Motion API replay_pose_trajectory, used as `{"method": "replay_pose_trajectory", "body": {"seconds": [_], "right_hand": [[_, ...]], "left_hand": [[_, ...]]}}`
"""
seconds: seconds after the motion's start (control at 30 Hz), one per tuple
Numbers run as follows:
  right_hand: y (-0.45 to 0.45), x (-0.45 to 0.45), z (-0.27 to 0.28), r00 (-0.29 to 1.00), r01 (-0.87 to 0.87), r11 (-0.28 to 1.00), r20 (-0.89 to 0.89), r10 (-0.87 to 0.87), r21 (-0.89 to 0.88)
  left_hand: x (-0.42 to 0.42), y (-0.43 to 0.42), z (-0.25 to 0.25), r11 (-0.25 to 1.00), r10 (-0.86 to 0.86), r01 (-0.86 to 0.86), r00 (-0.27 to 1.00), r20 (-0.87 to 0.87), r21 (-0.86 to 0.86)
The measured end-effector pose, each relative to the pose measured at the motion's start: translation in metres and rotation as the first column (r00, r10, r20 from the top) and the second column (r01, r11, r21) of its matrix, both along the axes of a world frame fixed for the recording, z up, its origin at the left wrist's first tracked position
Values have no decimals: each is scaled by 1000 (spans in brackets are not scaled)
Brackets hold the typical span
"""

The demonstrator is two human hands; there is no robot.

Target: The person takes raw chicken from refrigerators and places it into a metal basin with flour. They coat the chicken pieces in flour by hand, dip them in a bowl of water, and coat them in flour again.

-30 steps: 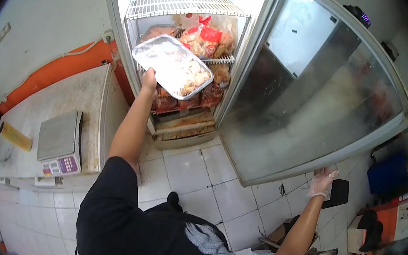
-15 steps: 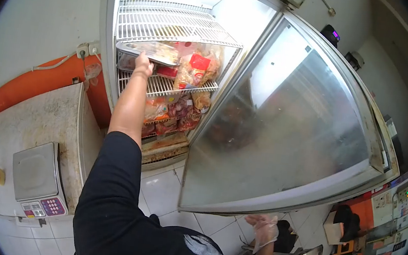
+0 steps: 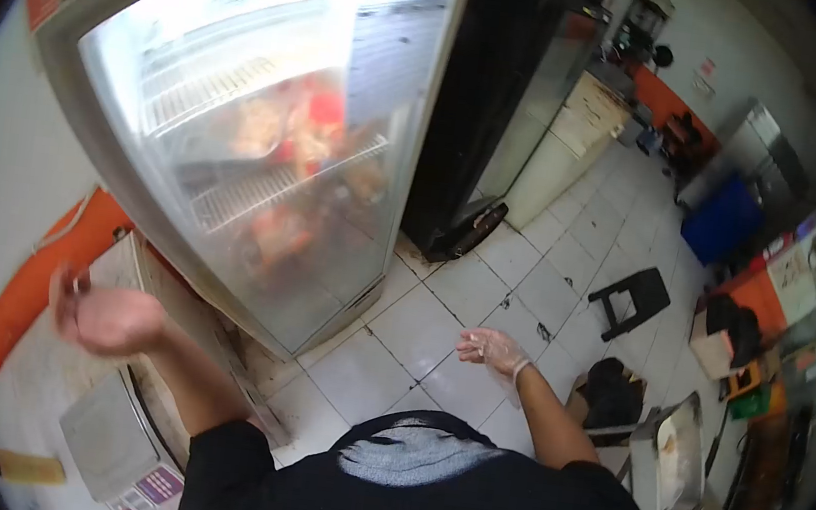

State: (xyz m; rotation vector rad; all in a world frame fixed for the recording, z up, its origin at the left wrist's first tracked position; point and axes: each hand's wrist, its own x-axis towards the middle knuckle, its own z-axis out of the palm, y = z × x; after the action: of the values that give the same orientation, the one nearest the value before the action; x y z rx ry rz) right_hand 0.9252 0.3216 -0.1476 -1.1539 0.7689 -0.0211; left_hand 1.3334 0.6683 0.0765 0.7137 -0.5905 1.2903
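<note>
My left hand [image 3: 109,319] is bare and blurred by motion, raised beside the left edge of the glass-door fridge [image 3: 315,317]. Its fingers are apart and hold nothing. My right hand [image 3: 495,350], in a clear plastic glove, hovers over the tiled floor in front of me with loosely bent fingers and nothing visible in them. The fridge's glass door stands closed. Behind the foggy glass, a clear-lidded tray of food [image 3: 253,129] sits on a wire shelf, beside red and clear food packs [image 3: 320,129].
A scale [image 3: 120,439] and a yellowish roll [image 3: 28,468] lie on the left worktop. A black cabinet [image 3: 492,93] stands right of the fridge. A black stool [image 3: 632,299] is on the floor, and a metal tray [image 3: 679,457] is at my right.
The fridge door has swung closed. My left hand has let go of the tray on the shelf and come out leftward. The view has turned right, and my gloved right hand is further forward.
</note>
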Motion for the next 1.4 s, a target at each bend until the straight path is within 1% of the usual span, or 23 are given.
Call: {"method": "replay_pose_trajectory", "body": {"seconds": [0.1,0.17,0.2,0.27,0.33,0.4,0.5,0.57,0.63,0.7,0.73,0.83,0.87,0.97,1.0,1.07,1.1,1.13,1.2,1.3,1.33,1.37,1.4], "right_hand": [[-18,5,-17,1000,-2,1000,-21,2,-7],[-25,-2,-9,999,13,997,-29,-15,-77],[-29,-8,-8,999,19,993,-35,-23,-114],[-52,-35,-16,989,93,995,114,-90,-20],[-83,-76,-35,955,210,978,216,-205,0],[-108,-121,-69,891,381,923,285,-353,-50],[-131,-175,-17,841,506,853,294,-455,-127],[-161,-221,-34,726,595,799,373,-579,82],[-186,-269,-57,612,624,775,552,-566,103],[-207,-281,-3,419,828,471,225,-880,303],[-225,-293,-2,405,848,462,246,-881,259],[-263,-358,-36,400,896,440,317,-860,62],[-288,-390,-82,413,902,430,342,-844,-29],[-341,-369,-45,375,925,377,249,-893,-40],[-360,-352,-14,373,924,382,214,-903,0],[-394,-337,5,380,913,405,257,-889,49],[-414,-351,-16,390,915,404,266,-881,-1],[-433,-369,-53,396,915,400,275,-876,-44],[-443,-316,19,302,947,319,227,-926,39],[-479,-364,-94,296,937,328,232,-927,115],[-490,-356,-95,272,960,271,13,-962,-71],[-496,-363,-139,363,931,354,110,-925,-91],[-520,-329,-112,365,930,365,23,-931,32]], "left_hand": [[-39,-71,-4,977,-206,192,957,203,89],[-84,-136,0,870,-316,221,936,155,440],[-101,-168,-14,704,-481,404,876,-26,584],[-122,-244,-32,383,-610,596,737,-291,705],[-142,-321,-29,225,-479,366,848,-224,903],[-146,-422,-63,81,-545,476,757,-361,876],[-134,-583,-103,-123,-458,729,560,-690,673],[-116,-679,-109,-86,-406,827,480,-778,555],[-106,-753,-103,6,-252,883,455,-854,469],[-87,-810,-124,44,-214,914,403,-890,404],[-87,-835,-130,70,-200,930,367,-909,360],[-112,-867,-127,223,-27,865,467,-884,450],[-89,-885,-155,125,-87,757,652,-753,641],[-154,-918,-158,217,-226,607,793,-565,765],[-187,-911,-129,374,-153,659,738,-657,653],[-165,-934,-139,691,115,389,773,-624,610],[-153,-943,-149,786,260,207,745,-615,583],[-148,-949,-153,792,251,227,725,-641,567],[-138,-956,-149,793,223,266,710,-668,548],[-120,-951,-162,758,182,309,746,-641,575],[-123,-943,-167,722,151,306,805,-573,621],[-137,-931,-175,692,123,292,853,-507,660],[-163,-916,-174,654,-24,444,822,-570,613]]}}
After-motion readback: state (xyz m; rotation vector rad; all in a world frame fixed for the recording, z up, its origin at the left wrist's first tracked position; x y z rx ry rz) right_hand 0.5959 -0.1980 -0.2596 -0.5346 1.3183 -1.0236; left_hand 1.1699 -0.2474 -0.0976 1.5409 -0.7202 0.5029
